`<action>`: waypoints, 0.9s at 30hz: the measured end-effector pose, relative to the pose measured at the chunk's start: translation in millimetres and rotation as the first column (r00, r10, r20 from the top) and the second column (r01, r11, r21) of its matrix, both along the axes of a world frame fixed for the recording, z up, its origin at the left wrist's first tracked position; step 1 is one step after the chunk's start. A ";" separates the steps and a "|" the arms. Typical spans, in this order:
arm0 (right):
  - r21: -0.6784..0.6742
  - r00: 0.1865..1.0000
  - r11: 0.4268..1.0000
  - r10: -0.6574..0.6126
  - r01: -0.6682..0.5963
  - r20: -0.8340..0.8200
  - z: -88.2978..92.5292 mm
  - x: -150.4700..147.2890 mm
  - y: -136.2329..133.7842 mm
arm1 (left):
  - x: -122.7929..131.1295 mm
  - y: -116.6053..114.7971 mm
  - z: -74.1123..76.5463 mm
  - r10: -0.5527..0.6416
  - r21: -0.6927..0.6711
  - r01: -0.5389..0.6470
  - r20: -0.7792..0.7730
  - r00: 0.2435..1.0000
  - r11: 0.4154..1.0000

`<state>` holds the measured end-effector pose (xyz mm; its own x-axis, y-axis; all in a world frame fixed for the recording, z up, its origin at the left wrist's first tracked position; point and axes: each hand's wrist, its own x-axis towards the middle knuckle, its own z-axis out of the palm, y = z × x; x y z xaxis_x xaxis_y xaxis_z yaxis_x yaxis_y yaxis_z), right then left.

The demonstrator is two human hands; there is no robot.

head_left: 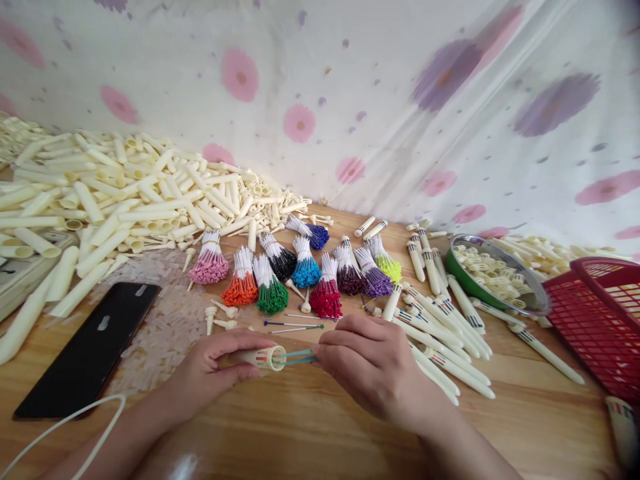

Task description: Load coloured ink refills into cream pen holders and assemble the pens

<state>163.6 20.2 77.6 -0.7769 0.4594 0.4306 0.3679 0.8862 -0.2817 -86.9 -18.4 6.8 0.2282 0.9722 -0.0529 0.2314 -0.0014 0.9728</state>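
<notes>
My left hand is closed around a cream multicolour pen barrel, its open end facing right. Small coloured marks show along the barrel's side. Pinched in my right hand are light-blue tweezers, whose tips reach into the barrel's mouth. What the tips touch inside is too small to make out. Just beyond my hands lie a few loose ink refills. Behind them stand bundles of white refills with coloured ends, among them a green bundle and a red bundle.
A large heap of cream pen tubes covers the back left. At left lies a black phone beside clear plastic pieces and a white cable. Assembled pens, a green-sided bowl and a red basket occupy the right.
</notes>
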 end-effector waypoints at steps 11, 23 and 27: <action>0.056 0.994 0.998 0.035 -0.029 -0.103 -3.6 -6.7 0.8 | 1.7 0.2 4.0 0.001 -0.099 0.013 0.146 0.989 0.995; 0.031 0.994 0.999 0.048 -0.045 -0.099 -2.4 -8.5 0.8 | 2.7 -0.2 2.6 0.019 -0.078 -0.008 0.149 0.989 0.997; 0.023 0.993 0.998 0.057 -0.055 -0.101 -2.0 -10.6 0.5 | 3.1 -0.9 4.1 0.010 -0.076 0.002 0.168 0.986 0.997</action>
<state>153.0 20.6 75.6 -0.7529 0.4071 0.5171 0.2882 0.9104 -0.2969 -83.7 -19.3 10.9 0.2362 0.9678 -0.0872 0.0646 0.0739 0.9952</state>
